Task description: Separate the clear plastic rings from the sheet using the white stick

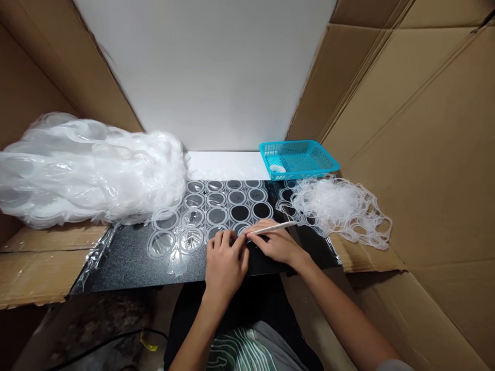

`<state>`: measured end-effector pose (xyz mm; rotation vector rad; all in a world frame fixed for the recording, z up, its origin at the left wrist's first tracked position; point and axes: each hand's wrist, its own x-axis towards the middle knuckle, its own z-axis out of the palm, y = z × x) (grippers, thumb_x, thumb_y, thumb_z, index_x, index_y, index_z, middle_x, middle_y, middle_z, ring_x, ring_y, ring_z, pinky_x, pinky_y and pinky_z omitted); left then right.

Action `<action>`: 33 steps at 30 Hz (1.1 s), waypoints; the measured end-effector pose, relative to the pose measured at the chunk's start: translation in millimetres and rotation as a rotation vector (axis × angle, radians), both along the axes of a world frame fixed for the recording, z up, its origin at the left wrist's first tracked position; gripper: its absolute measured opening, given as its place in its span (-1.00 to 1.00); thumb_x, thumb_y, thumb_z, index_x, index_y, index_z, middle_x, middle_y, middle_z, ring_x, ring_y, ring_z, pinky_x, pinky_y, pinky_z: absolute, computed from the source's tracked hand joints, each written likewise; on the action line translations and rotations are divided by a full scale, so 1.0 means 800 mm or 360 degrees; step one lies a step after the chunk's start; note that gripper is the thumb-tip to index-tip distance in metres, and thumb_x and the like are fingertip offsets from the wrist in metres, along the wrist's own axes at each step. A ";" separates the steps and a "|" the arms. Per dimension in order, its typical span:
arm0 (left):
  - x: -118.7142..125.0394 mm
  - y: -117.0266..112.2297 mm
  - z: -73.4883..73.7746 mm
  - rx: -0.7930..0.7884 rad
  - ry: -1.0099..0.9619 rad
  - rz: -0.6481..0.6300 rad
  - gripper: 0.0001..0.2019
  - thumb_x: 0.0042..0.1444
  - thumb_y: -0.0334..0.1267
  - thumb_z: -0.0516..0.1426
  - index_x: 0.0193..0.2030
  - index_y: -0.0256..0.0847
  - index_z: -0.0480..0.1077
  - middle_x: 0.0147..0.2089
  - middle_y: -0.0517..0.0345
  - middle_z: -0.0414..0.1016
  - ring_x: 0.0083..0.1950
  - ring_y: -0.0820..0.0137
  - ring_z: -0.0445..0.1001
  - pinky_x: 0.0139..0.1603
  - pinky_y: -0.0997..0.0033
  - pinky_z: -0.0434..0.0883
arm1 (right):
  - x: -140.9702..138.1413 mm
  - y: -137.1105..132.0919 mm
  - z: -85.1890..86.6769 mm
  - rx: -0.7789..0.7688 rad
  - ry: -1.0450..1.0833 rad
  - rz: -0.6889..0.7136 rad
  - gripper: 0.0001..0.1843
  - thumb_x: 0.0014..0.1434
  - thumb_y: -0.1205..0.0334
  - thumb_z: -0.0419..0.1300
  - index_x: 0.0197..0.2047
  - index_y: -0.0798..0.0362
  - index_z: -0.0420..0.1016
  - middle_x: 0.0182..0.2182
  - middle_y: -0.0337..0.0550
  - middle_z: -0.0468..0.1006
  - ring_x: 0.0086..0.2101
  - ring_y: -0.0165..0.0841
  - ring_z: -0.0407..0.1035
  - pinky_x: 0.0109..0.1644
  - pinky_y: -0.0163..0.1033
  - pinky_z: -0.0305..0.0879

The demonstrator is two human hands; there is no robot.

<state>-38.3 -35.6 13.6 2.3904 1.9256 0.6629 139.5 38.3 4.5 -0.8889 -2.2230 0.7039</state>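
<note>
A clear plastic sheet [217, 199] printed with rows of pale rings lies on the black speckled tabletop [131, 257]. My left hand [226, 260] rests on the sheet's near edge, fingers apart and slightly bent, pressing down beside a ring. Between the thumb and fingers of my right hand [276, 242] is a slim white pen-like stick [274, 227], slanting up to the right. Its lower end meets the sheet near my left fingertips, where both hands come together. The exact contact point is partly hidden by my fingers.
A big heap of ringed clear sheets [96, 170] fills the left side. At the back right stands a turquoise basket [309, 170] with a white ring piece [277, 168] inside. Tangled plastic offcuts [340, 203] lie to the right. Cardboard walls [425, 129] flank the workspace.
</note>
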 end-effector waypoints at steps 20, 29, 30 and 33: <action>-0.012 -0.005 -0.002 -0.0131 -0.0338 -0.0132 -0.85 0.30 -0.37 0.14 -0.11 -0.10 0.53 -0.03 0.03 0.46 0.09 0.09 0.37 0.06 0.00 0.38 | -0.026 0.124 0.050 0.0777 -0.0608 -0.0363 -0.71 0.48 0.31 0.09 0.11 0.12 0.60 -0.03 0.03 0.71 -0.15 -0.20 0.56 -0.04 -0.11 0.17; -0.056 -0.005 0.007 -0.0113 -0.0787 -0.0236 -0.78 0.42 -0.29 0.06 -0.02 -0.06 0.54 0.09 0.02 0.51 0.13 0.23 0.49 0.14 0.17 0.48 | -0.088 0.100 0.022 0.0332 -0.0169 0.0135 -0.82 0.44 0.21 0.21 0.01 -0.05 0.63 -0.07 -0.18 0.72 -0.14 -0.27 0.58 0.08 -0.14 0.28; -0.065 -0.003 0.006 -0.0065 -0.0735 -0.0176 -0.79 0.41 -0.28 0.07 -0.02 -0.07 0.55 0.10 0.01 0.50 0.14 0.21 0.48 0.16 0.15 0.47 | -0.093 0.093 0.017 0.0262 -0.0137 0.0179 -0.84 0.43 0.20 0.22 -0.02 -0.03 0.63 -0.10 -0.18 0.72 -0.16 -0.28 0.57 0.07 -0.15 0.30; -0.087 0.001 -0.001 0.0023 -0.0535 -0.0001 -0.80 0.38 -0.25 0.10 -0.03 -0.07 0.56 0.12 -0.01 0.50 0.17 0.14 0.47 0.18 0.04 0.47 | -0.102 0.079 0.004 0.0028 -0.0018 0.0209 -0.84 0.42 0.17 0.21 -0.15 -0.01 0.61 -0.15 -0.19 0.69 -0.15 -0.29 0.54 0.05 -0.19 0.34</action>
